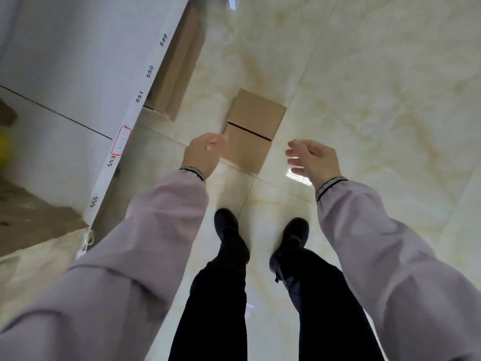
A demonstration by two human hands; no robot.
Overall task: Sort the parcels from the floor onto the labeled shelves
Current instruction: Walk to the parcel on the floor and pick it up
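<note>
Bare floor (364, 100) surrounds box (251, 128); left hand (204, 152), right hand (312, 158) apart, empty

A cardboard box (253, 128) lies on the glossy tiled floor (377, 87). The left hand (204, 152) hangs loosely curled just over its near left edge; the right hand (311, 158) hangs with fingers spread, apart from the box on its right. Neither holds anything. At left runs a white shelf (65, 61) whose edge carries numbers 549 to 555, with another box (177, 74) below it.
</note>
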